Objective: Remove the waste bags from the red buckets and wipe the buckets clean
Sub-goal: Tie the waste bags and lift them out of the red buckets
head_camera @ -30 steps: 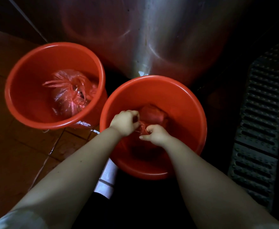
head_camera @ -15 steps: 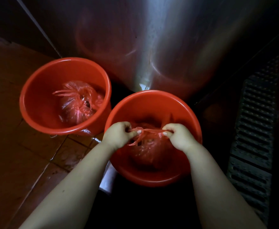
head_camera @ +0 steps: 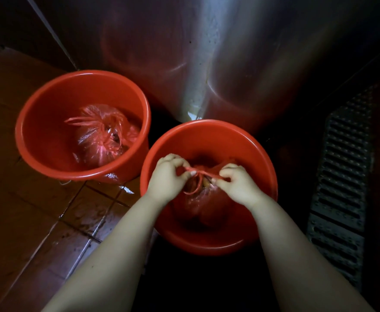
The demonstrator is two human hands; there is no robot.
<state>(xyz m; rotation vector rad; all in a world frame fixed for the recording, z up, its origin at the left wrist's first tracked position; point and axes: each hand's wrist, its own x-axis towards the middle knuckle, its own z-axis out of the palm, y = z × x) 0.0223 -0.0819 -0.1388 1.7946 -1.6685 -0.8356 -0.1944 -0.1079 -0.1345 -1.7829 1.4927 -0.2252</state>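
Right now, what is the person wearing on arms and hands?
Nothing visible: the left hand and right hand are ungloved, both forearms bare to the frame's edge, no sleeve showing, no watch or band at either wrist. Rings cannot be ruled out in this dim light.

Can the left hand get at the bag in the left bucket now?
Likely yes once freed: the left bucket is open, its bag uncovered; the left hand pinches the other bag's ties.

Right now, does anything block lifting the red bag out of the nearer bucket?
Nothing visible. The left hand and right hand pinch the handles of the red plastic waste bag; the round red plastic bucket is open above.
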